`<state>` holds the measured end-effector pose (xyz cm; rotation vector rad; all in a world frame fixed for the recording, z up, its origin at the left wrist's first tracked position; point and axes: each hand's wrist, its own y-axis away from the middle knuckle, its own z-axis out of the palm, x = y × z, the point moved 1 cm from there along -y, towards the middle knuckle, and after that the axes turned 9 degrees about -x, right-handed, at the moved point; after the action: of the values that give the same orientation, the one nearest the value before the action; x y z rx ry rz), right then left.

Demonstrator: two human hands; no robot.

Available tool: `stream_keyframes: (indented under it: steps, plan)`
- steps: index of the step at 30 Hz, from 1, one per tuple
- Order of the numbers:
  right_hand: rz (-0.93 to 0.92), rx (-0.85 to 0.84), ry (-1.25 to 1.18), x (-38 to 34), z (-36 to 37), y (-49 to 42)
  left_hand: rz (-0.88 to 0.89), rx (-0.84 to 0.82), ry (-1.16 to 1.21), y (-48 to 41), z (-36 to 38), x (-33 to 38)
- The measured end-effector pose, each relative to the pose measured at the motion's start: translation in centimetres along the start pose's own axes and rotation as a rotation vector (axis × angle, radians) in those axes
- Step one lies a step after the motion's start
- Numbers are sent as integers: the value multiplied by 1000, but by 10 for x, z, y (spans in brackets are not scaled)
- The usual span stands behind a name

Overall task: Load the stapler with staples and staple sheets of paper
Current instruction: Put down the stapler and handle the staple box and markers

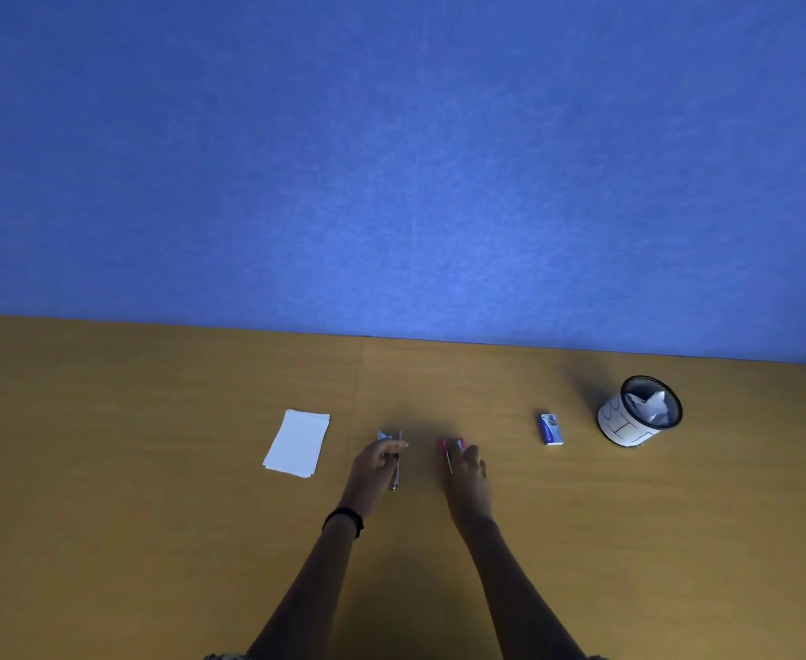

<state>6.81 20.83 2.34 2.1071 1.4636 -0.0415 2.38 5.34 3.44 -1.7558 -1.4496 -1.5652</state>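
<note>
On the wooden table [153,469], my left hand [374,471] curls around a small blue and silver stapler [393,471] that lies lengthwise; its blue tip shows beyond my fingers. My right hand [470,473] grips a small pink stapler [448,447] from the near side, and a thin metal strip shows along the stapler's left edge. The two staplers lie about a hand's width apart. A stack of white paper sheets [297,443] lies to the left of my left hand. A small blue staple box [551,428] lies to the right of my right hand.
A black mesh cup [641,412] wrapped in white paper, with crumpled paper inside, stands at the far right. A blue felt wall [391,159] rises at the table's back edge. A black band [343,519] circles my left wrist.
</note>
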Motion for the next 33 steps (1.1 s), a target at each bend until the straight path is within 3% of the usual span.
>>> stream_keyframes:
  steps: [4,11,16,22,33]
  plan:
    - [38,16,-87,2,-6,0,0,-19,45,2,1,-2]
    - [50,-57,-508,14,-18,2,-13,-61,102,6,10,9]
    - [25,-232,-866,18,-27,17,4,-75,100,8,16,15]
    - [-38,-315,-1023,10,-34,31,-55,-116,117,11,27,15]
    - [-71,-177,-963,-5,-41,37,-1,-85,264,17,38,32]
